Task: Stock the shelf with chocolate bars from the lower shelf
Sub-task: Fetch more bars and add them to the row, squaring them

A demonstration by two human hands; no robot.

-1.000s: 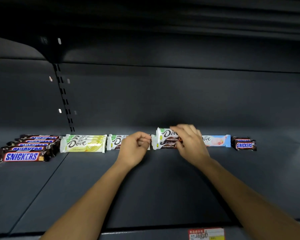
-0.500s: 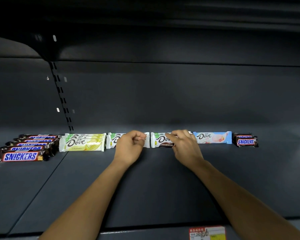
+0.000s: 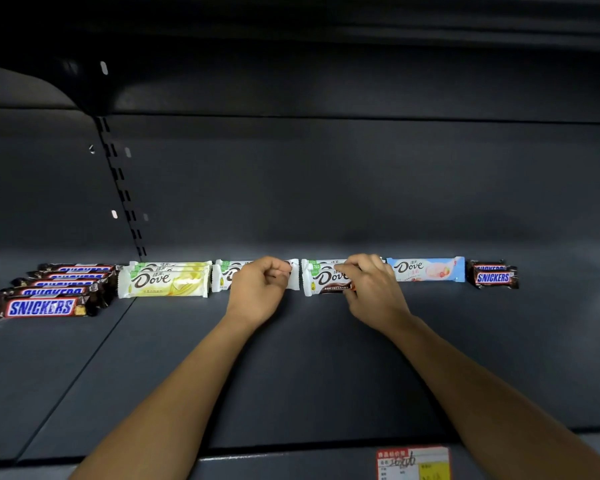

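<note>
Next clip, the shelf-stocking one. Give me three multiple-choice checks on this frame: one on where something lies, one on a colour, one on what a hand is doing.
1. Where does the blue Dove bar lie?
A. At the row's far left end
B. Between the brown Dove stack and the right Snickers bars
C. Stacked on another blue bar

2. What colour is the Dove stack beside the left Snickers group?
A. Yellow and white
B. Red
C. Purple

3. What is the right hand doing?
A. Hanging idle at the person's side
B. Lying flat, palm up
C. Gripping a bar of the brown Dove stack

Answers: 1 B, those two are its neighbours on either side; 2 A, its wrapper is pale yellow on white; 3 C, the fingers lie over the bar and the thumb curls below it.
</note>
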